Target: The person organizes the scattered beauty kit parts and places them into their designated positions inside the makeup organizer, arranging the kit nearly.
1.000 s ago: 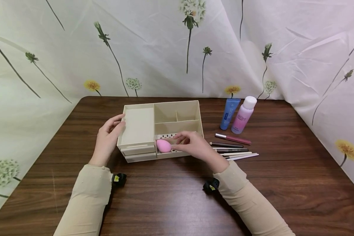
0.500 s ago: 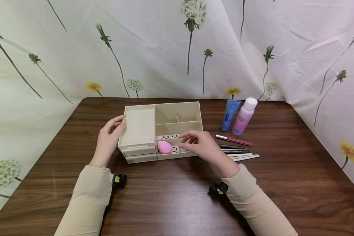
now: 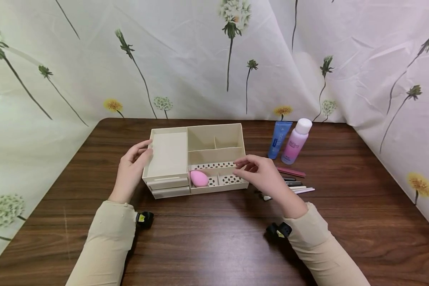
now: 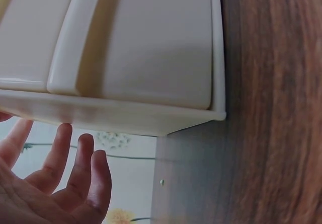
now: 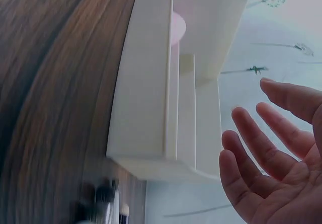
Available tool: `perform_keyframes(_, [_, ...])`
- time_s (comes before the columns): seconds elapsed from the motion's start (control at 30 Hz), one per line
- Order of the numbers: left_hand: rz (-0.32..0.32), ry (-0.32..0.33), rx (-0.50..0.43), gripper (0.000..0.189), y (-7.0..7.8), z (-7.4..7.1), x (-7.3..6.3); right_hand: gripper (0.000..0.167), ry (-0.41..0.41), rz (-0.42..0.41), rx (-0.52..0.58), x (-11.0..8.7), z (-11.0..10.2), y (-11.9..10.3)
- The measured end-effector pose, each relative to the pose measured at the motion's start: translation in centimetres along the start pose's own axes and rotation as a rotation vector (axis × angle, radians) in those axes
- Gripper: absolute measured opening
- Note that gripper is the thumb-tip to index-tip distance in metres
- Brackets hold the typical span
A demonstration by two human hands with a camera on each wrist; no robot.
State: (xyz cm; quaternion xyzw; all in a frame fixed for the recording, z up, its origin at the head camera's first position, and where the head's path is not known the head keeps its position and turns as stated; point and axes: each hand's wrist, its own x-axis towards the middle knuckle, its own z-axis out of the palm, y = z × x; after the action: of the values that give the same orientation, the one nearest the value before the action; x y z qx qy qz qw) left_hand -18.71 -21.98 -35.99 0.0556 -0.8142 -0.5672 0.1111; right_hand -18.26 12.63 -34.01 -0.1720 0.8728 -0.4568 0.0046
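A cream desktop organizer [image 3: 169,155] stands mid-table, with two drawers at its left front and open compartments on the right. In its front compartment lies a pink makeup sponge [image 3: 199,178]. My left hand [image 3: 130,169] rests its fingertips against the organizer's left side; the left wrist view shows the fingers [image 4: 60,148] fairly straight along that wall. Over the organizer's front right corner hovers my right hand [image 3: 262,174], holding nothing. Its fingers [image 5: 259,146] are loosely bent and apart from the box in the right wrist view. The sponge [image 5: 177,28] peeks above the front wall there.
Right of the organizer stand a blue tube [image 3: 279,139] and a pink bottle [image 3: 296,143] with a white cap. A pink-red slim tube [image 3: 291,171] and several makeup brushes [image 3: 302,190] lie in front of them, partly behind my right hand. A floral cloth [image 3: 186,59] hangs behind the table.
My right hand has drawn away from beside the sponge, moving right toward the organizer's right edge. The sponge stays in the front compartment. My left hand keeps its place.
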Motion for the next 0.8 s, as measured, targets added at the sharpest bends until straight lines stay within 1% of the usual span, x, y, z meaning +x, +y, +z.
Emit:
perform_keyframes(0.23, [-0.002,0.003,0.004,0.047,0.0,-0.2,-0.2,0.022,0.073,0.007,-0.037,-0.2,-1.5,1.1])
perform_keyframes(0.47, [0.005,-0.003,0.006,0.047,-0.2,-0.2,-0.3,0.024,0.119,0.025,-0.056,-0.2,-3.2,2.2])
perform_keyframes(0.67, [0.008,-0.010,-0.004,0.047,-0.2,-0.1,-0.2,0.023,0.163,0.050,-0.123,-0.1,-4.6,3.5])
perform_keyframes(0.8, [0.007,-0.016,-0.011,0.047,-0.2,-0.1,-0.1,0.024,0.176,0.060,-0.168,-0.1,-5.1,4.2])
